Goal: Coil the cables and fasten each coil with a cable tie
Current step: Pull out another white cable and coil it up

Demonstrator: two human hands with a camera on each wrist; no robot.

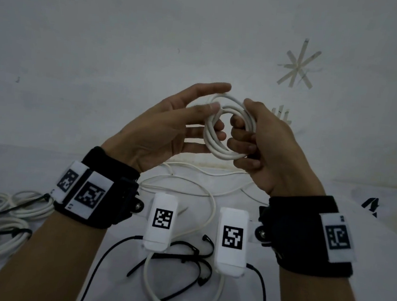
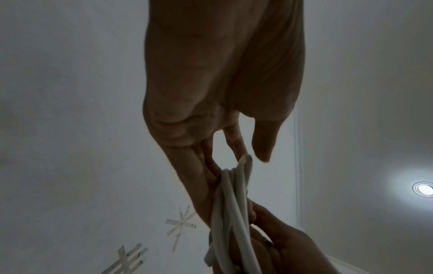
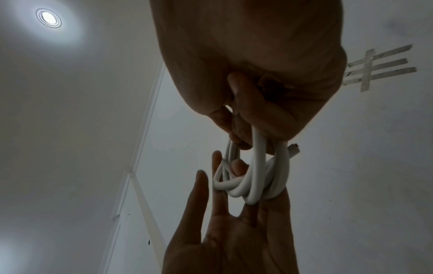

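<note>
Right hand (image 1: 267, 144) and left hand (image 1: 168, 126) are raised together in front of a pale wall (image 1: 130, 36), above a white surface (image 1: 365, 237). Nearest the camera, both forearms wear black wrist straps with white tags printed in square black-and-white codes. Between the forearms, loose black ties (image 1: 183, 254) lie scattered on the surface, crossed by a slack length of white cable (image 1: 208, 206) that loops toward the near edge. At the left edge lie bundled coils (image 1: 1, 224) of white cable, each with a black tie around it.

Higher up, the right hand grips a small white coil (image 1: 221, 128) of several turns, its fingers curled through the ring and its thumb on the top edge. The left hand is open: its fingers are straight and spread, and their tips reach to the coil's left side, the thumb tip resting on the upper strands. The left wrist view shows the strands (image 2: 232, 204) running down between the left fingertips (image 2: 206, 178) and the right hand (image 2: 288, 246) below. The right wrist view shows the coil (image 3: 253, 178) hanging from the curled right fingers (image 3: 243, 118), a cut cable end (image 3: 294, 150) sticking out to the side, and the open left hand (image 3: 232, 241) reaching up, one fingertip inside the ring.

Farthest off, strips of tape (image 1: 298, 64) form a star on the wall, with a second crossed cluster lower down behind the right hand.
</note>
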